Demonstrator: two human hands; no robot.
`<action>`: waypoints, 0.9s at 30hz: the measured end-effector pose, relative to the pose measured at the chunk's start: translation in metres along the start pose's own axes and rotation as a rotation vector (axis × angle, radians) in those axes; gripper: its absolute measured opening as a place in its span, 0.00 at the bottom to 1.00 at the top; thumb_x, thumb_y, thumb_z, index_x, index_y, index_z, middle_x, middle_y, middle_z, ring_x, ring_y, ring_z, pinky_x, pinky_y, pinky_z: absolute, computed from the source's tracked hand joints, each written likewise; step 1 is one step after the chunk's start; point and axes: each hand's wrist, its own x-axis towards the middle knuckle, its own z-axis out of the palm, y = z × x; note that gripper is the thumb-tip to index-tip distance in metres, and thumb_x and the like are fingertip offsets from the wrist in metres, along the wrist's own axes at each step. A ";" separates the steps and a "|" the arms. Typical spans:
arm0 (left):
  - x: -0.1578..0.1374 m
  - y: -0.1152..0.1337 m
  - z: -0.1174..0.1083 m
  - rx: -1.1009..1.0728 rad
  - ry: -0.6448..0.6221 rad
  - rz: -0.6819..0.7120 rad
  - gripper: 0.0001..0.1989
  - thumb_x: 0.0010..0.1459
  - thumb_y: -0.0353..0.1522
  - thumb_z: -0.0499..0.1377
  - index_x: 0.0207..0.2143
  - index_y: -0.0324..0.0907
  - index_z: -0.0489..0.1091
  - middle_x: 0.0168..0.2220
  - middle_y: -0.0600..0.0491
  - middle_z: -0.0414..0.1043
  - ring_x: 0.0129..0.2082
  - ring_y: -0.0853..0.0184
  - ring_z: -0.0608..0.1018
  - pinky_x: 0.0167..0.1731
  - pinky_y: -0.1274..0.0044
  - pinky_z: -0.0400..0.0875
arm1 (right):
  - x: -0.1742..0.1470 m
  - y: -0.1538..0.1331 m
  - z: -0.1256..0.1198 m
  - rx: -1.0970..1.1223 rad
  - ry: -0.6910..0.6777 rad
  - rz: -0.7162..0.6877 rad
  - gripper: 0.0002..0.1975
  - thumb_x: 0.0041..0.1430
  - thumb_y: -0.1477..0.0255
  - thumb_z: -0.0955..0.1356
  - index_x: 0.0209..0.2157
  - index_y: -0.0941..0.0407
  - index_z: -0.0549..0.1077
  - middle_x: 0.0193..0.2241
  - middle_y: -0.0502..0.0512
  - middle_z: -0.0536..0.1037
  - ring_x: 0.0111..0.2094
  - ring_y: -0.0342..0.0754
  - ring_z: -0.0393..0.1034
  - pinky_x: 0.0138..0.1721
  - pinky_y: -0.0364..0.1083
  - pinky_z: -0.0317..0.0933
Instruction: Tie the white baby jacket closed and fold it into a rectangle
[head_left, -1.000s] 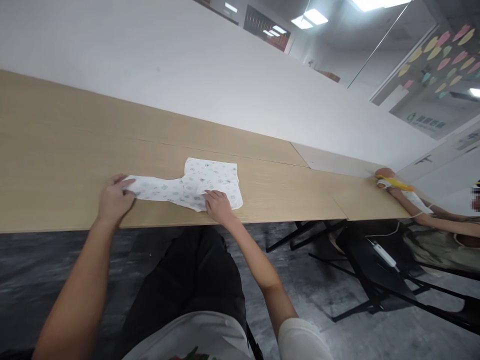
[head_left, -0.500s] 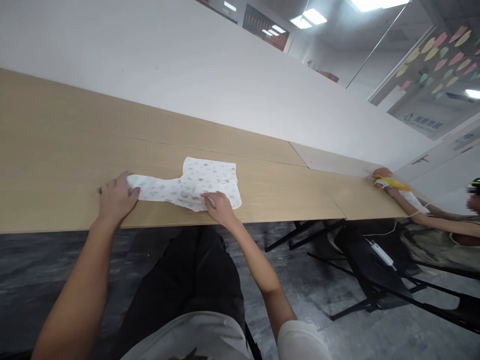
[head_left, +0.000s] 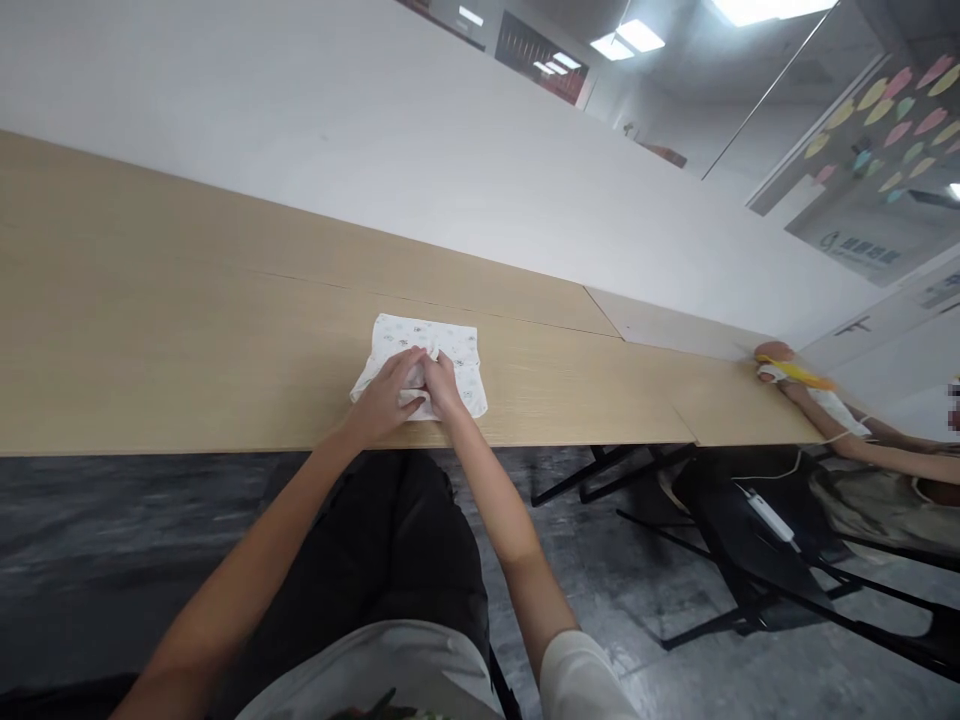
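Note:
A small white baby garment with a tiny scattered print lies on the wooden table near its front edge. Its long narrow part is now doubled back over the wider part. My left hand is curled over the folded part from the left, its thumb toward me. Against it, my right hand pinches the same cloth, and a bit of fabric pokes up between the fingers. Some of the garment is hidden under both hands.
A white wall runs along the table's back edge. To the right, another person's forearm reaches over the table to a doll with yellow cloth. Black folding chairs stand below, one with a white power strip.
My left hand has moved right, folding the garment's long narrow part onto its wider part. My right hand has shifted slightly farther from me and closed on the cloth.

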 end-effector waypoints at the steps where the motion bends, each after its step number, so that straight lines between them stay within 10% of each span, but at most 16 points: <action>1: -0.008 -0.003 0.001 0.047 0.003 0.005 0.32 0.58 0.39 0.56 0.64 0.45 0.57 0.63 0.44 0.60 0.64 0.54 0.62 0.63 0.61 0.58 | 0.003 0.001 -0.008 -0.029 -0.004 0.012 0.11 0.63 0.69 0.64 0.44 0.58 0.70 0.38 0.56 0.78 0.39 0.47 0.75 0.36 0.43 0.72; 11: -0.048 -0.036 -0.013 0.146 -0.099 -0.262 0.25 0.60 0.46 0.50 0.52 0.44 0.71 0.59 0.47 0.68 0.58 0.54 0.70 0.58 0.65 0.64 | 0.018 0.022 -0.067 -0.428 0.060 -0.002 0.29 0.50 0.78 0.68 0.57 0.56 0.65 0.43 0.55 0.75 0.34 0.44 0.75 0.36 0.47 0.74; 20: -0.049 -0.033 -0.012 0.257 -0.121 -0.164 0.24 0.64 0.42 0.45 0.54 0.44 0.70 0.59 0.45 0.68 0.60 0.54 0.68 0.60 0.62 0.60 | -0.009 0.025 -0.097 -0.936 0.207 -0.241 0.16 0.56 0.82 0.64 0.45 0.60 0.76 0.40 0.62 0.78 0.42 0.52 0.74 0.47 0.50 0.67; 27: -0.039 -0.054 -0.039 0.241 -0.126 -0.122 0.26 0.60 0.34 0.43 0.55 0.42 0.70 0.58 0.45 0.69 0.60 0.57 0.68 0.62 0.63 0.58 | -0.022 0.031 -0.149 -1.097 -0.114 -0.500 0.24 0.57 0.87 0.60 0.49 0.57 0.77 0.50 0.61 0.78 0.52 0.51 0.70 0.55 0.51 0.63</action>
